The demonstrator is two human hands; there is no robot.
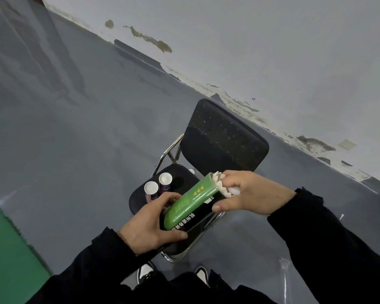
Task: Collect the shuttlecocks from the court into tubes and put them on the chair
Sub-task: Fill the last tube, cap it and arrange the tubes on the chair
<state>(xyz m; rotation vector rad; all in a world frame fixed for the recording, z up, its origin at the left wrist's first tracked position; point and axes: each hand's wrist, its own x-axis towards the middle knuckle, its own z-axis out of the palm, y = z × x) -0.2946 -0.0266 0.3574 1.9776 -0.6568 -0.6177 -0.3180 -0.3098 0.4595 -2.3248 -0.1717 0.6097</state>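
Head view: my left hand (150,224) is wrapped around the lower end of a green-and-black cardboard shuttlecock tube (190,204), fingers over its top and thumb beneath, holding it tilted above the seat of a black padded chair with a chrome tube frame (219,137). My right hand (248,191) is at the tube's upper, open end, fingers curled around a white feathered shuttlecock (223,186) whose feather tips stand at and partly inside the tube's mouth; my thumb points back along the tube's underside. The tube hangs over the front half of the chair seat, its open end toward the chair's backrest. On the seat, on the far left side from the tube, stand two upright tubes with white caps and dark patterned sides (158,188), just beside each other, and a third white cap (191,171) peeks out behind the green tube, nearer the backrest. The chair stands on a grey painted floor (75,128) close to a pale wall with peeling, stained paint along its base (272,51). A green court surface (7,238) lies well to the left of the chair. Below the chair's front edge, the toes of my black-and-white shoes (146,273) show, and black sleeves (329,233) cover both my arms.
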